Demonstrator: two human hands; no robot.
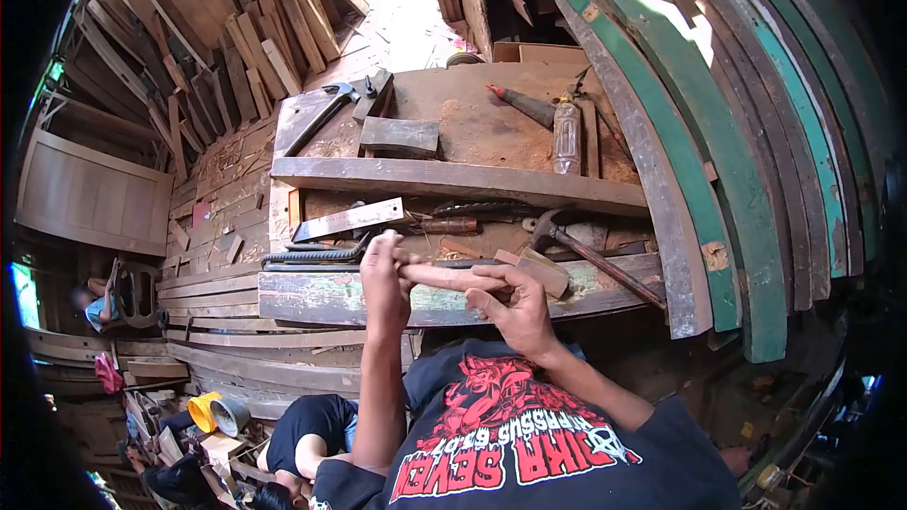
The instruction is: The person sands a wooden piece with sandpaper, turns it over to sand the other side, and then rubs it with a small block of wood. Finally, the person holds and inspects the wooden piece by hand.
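Basically, your bare left hand (383, 276) and bare right hand (518, 310) were clamped on opposite ends of a slim, rounded, pale-brown wooden piece (442, 277) by the paint-flaked wooden bench (307, 295), which piece looked light, stiff, best held there.

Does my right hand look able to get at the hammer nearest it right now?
Likely yes: the hammer lies close by with nothing covering it, though your right hand would probably need to release the wooden piece first.
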